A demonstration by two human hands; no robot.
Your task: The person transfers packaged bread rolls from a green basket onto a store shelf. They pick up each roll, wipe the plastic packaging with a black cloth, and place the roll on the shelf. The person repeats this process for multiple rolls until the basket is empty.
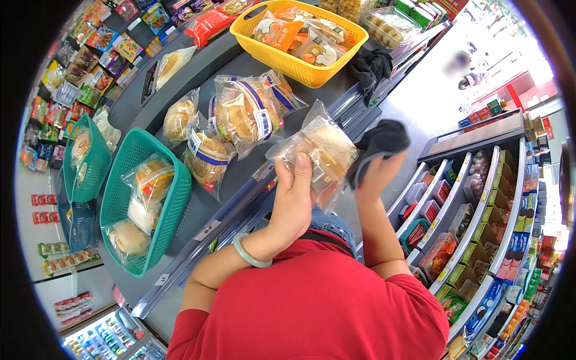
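My left hand [292, 198] grips a clear-wrapped piece of bread [330, 146], its thumb on top of the film. A jade-coloured bangle [249, 254] circles the left wrist. To the right, my right hand [382, 173] is shut on a dark cloth [382, 137], blurred at its edges and hanging beside the packet. Beyond my left hand, several bagged round breads [245, 112] with blue-striped film lie on the grey shelf [198, 245]. One bagged bun [180, 118] rests left of them.
A green plastic basket [182, 198] with bagged breads stands at left, beside a smaller green basket [92, 175]. At the back, a yellow basket [315, 76] holds orange-printed packets. Another black cloth [373, 67] drapes over the shelf edge. Stocked snack racks [468, 216] stand at right.
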